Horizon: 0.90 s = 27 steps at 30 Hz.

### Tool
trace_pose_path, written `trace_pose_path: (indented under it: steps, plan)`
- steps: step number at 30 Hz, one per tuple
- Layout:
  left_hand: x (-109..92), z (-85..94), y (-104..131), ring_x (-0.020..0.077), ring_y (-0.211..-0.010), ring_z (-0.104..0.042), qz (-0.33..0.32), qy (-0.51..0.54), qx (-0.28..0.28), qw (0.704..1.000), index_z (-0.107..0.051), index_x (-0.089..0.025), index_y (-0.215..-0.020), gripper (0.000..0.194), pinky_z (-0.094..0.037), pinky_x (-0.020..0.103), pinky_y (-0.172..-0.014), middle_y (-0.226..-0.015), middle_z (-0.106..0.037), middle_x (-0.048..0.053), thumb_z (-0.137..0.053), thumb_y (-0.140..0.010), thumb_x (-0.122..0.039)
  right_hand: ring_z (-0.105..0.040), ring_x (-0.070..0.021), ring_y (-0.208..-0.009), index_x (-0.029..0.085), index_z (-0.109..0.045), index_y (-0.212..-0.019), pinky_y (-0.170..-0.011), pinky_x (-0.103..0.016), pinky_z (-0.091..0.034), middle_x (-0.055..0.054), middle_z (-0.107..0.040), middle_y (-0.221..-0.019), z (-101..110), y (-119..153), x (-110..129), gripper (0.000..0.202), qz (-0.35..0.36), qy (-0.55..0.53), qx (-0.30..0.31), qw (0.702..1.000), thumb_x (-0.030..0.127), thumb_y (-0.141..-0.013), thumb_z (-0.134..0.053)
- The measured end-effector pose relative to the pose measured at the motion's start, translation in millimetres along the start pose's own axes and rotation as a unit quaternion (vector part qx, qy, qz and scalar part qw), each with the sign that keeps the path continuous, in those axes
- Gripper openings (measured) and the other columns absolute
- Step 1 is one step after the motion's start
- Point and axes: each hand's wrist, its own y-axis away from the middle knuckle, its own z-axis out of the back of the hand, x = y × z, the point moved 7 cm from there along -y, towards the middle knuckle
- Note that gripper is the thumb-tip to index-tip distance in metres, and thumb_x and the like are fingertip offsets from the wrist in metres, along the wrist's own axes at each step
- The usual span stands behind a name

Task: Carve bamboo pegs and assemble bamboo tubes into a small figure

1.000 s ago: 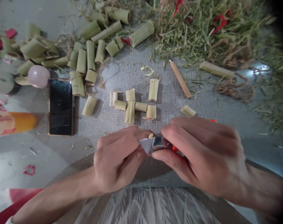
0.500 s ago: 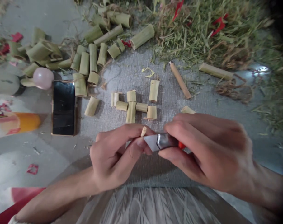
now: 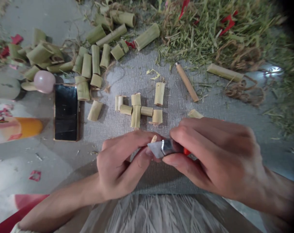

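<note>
Pale stick (image 3: 154, 138), pinched in the close-pressed fingers of the left hand (image 3: 122, 161), up above the near part of the counter (image 3: 127, 76). Shows only a short tip; hides the rest in the grip. Across now to the right hand (image 3: 217, 158): fingers wrapped around a utility knife (image 3: 167, 147), blade (image 3: 154, 149) pointing left, right at the stick. Touching or merely overlapping from this angle? Cannot tell.

Tight quarters between the hands, barely a gap. Just past the left knuckles, a bamboo figure (image 3: 135, 116) laid out in short sections. To the right of that, a lone bamboo section (image 3: 159, 94), then a wooden rod (image 3: 187, 82) lying aslant, with bare counter between. Hard by the right knuckles, a short offcut (image 3: 195, 113), partly covered. Over left, open room between forearm and phone (image 3: 66, 112). Along the far side, crowded bamboo tubes (image 3: 87, 65) and shredded grass (image 3: 197, 38). Below the hands, the counter's near edge, right against patterned clothing (image 3: 161, 213).
</note>
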Motion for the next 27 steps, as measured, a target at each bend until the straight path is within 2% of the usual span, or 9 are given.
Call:
trace_pose_path:
  steps: [9, 16, 27]
  plan:
    - [-0.8, -1.5, 0.7, 0.0118, -0.073, -0.077, 0.0, -0.002, 0.002, 1.0, -0.074, -0.017, -0.11, 0.02, -0.065, 0.019, -0.068, -0.088, -0.082, 0.002, -0.058, -0.107, -0.006, -0.051, -0.0135, -0.062, 0.021, -0.063, -0.091, -0.062, -0.033, -0.037, 0.004, -0.058, -0.075, -1.4, 0.3, 0.3, 0.049, 0.0, -0.006, 0.001, 1.0, 0.054, -0.121, -0.044]
    - [-0.1, -0.1, 2.9, 0.0083, -0.074, -0.077, -0.009, -0.026, 0.004, 1.0, -0.073, -0.016, -0.112, 0.023, -0.062, 0.013, -0.071, -0.092, -0.083, 0.0, -0.06, -0.101, -0.001, -0.048, -0.013, -0.061, 0.022, -0.06, -0.09, -0.062, -0.032, -0.036, 0.005, -0.052, -0.071, -1.3, 0.8, -0.2, 0.047, 0.001, -0.011, -0.01, 1.0, 0.054, -0.121, -0.046]
    - [1.6, -0.8, 4.9, 0.0062, -0.071, -0.071, -0.012, -0.024, 0.008, 1.0, -0.073, -0.013, -0.112, 0.018, -0.058, 0.014, -0.066, -0.091, -0.081, 0.0, -0.06, -0.104, -0.004, -0.047, -0.013, -0.061, 0.021, -0.06, -0.089, -0.062, -0.033, -0.036, 0.004, -0.052, -0.071, -2.2, 1.3, -0.6, 0.048, -0.001, -0.013, -0.013, 1.0, 0.055, -0.121, -0.046]
